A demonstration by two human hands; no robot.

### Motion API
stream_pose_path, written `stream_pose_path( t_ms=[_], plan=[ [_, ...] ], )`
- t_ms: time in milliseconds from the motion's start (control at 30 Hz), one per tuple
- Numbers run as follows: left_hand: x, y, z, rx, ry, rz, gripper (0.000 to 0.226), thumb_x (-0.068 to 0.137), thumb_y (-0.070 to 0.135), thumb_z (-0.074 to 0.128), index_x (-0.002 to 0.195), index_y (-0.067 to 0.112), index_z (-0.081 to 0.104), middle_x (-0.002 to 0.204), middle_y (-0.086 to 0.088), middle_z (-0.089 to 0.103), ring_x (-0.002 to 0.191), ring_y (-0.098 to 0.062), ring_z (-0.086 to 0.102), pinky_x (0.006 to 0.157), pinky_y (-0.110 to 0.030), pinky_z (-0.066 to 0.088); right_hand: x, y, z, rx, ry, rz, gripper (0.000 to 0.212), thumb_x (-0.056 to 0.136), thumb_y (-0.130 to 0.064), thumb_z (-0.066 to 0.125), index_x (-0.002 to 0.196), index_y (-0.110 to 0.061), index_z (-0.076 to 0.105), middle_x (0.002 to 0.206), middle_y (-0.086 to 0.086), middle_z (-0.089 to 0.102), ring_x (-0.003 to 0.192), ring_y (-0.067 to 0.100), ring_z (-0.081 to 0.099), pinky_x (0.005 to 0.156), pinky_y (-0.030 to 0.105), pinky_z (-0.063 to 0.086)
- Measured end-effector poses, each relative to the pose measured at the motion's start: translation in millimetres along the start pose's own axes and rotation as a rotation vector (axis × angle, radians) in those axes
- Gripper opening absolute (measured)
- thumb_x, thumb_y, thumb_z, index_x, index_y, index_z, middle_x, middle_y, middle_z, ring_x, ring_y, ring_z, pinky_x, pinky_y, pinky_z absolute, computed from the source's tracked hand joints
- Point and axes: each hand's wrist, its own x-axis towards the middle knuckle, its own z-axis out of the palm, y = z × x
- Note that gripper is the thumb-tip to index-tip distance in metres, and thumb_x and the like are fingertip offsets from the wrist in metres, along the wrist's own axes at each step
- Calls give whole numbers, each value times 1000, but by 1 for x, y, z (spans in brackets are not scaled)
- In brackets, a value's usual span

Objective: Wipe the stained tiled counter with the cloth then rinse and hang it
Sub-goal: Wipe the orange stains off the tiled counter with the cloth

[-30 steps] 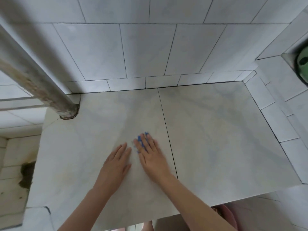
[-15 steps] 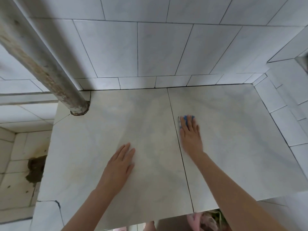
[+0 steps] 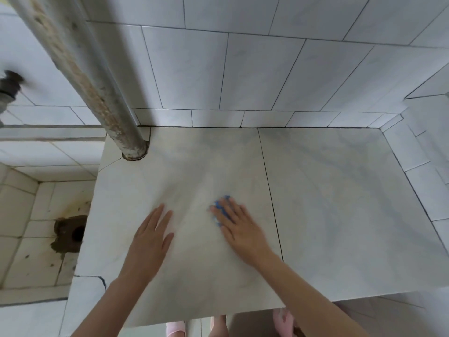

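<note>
- At ten o'clock, the rust-flecked grey metal pipe (image 3: 97, 88) meets the pale marbled tiled counter (image 3: 340, 203).
- Your left hand (image 3: 150, 237) lies flat on the counter, fingers straight, holding nothing.
- At three o'clock from it, your right hand (image 3: 243, 229) presses the small blue cloth (image 3: 220, 207) down under straight fingers, near the counter's middle.

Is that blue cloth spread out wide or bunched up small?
Small: the right hand lies flat over the cloth, and only a little blue shows past its fingers. Folded or crumpled, cannot tell.
</note>
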Motion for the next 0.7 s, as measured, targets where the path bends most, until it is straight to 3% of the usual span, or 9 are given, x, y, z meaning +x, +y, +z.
stream_pose_path(
  t_ms=[100,233,267,333,400,500,567,700],
  plan=[
    [-8,-6,-6,-5,-3,-24,65,85,48,22,134,12,45,145,-8,37,129,-27,40,102,-36,33,-20,37,-5,25,46,243,51,99,-43,2,149,-34,11,157,-9,8,145,11,1,115,24,-1],
    [-21,-20,-12,3,-15,-25,71,92,56,9,133,11,46,142,-10,42,124,-27,46,100,-36,34,-24,39,-6,53,93,371,55,95,-45,-2,147,-30,0,158,-6,-2,143,7,-17,112,20,-16],
    [-24,-23,-14,-2,-7,-37,66,94,52,13,133,11,46,141,-10,43,123,-28,47,98,-36,35,-20,30,-4,68,100,401,56,93,-44,-3,146,-28,-3,158,-4,-3,142,8,-18,111,19,-19],
    [-29,-26,-17,-24,14,-87,46,94,35,39,132,10,47,141,-12,42,122,-32,49,96,-39,39,-6,10,0,113,110,437,59,89,-43,-5,146,-26,-5,158,-3,-5,142,11,-17,111,20,-20],
    [-32,-31,-19,-22,40,-113,49,84,18,62,130,8,49,140,-14,43,120,-34,51,94,-42,41,12,-14,3,115,107,413,60,92,-40,3,148,-20,8,157,-1,6,144,16,-5,113,23,-13],
    [-39,-43,-25,6,49,-139,53,81,14,65,131,8,48,142,-13,41,124,-33,47,96,-44,41,37,-63,9,96,94,300,50,95,-28,27,141,-15,41,148,6,38,138,29,32,111,34,14],
    [-42,-53,-26,-2,50,-181,53,83,15,63,133,8,46,144,-13,38,128,-32,42,100,-45,38,49,-98,19,105,104,201,47,95,-26,31,139,-20,45,146,5,42,137,28,34,109,38,22],
    [-50,-73,-28,11,57,-202,55,81,12,66,131,4,47,143,-16,38,128,-35,41,100,-50,40,36,-152,37,122,91,-60,47,96,-24,34,143,-26,37,151,1,33,143,22,22,112,38,22]
  ],
)
